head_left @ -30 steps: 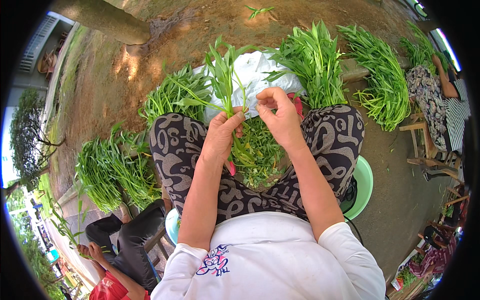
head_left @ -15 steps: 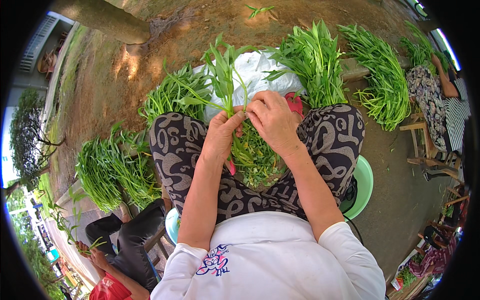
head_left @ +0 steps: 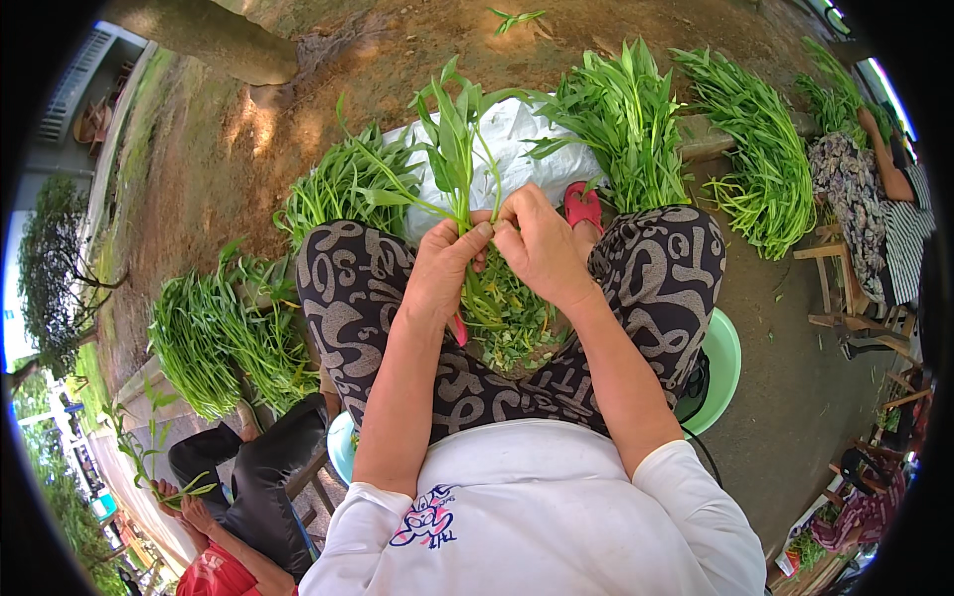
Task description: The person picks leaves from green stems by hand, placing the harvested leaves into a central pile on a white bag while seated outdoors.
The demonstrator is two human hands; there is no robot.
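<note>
Between my knees, my left hand (head_left: 442, 266) is closed around the stems of a small bunch of water spinach (head_left: 455, 149), leaves pointing away from me. My right hand (head_left: 542, 246) is beside it, thumb and fingers pinched on a thin stem of the same bunch. The fingertips overlap, so the exact pinch point is partly hidden. Beneath both hands lies a heap of torn leaves and stem bits (head_left: 517, 323). Something pink (head_left: 458, 330) shows just under my left hand.
A white sack (head_left: 527, 149) lies beyond my knees, with water spinach piles to its left (head_left: 348, 189) and right (head_left: 631, 129). A green basin (head_left: 725, 372) stands by my right thigh. At lower left, a co-worker's hands (head_left: 184, 509) hold greens. Another person (head_left: 860, 194) sits far right.
My right hand has turned slightly and its fingers have curled in more. The bunch leans a little further right at its top. My left hand stays nearly in place.
</note>
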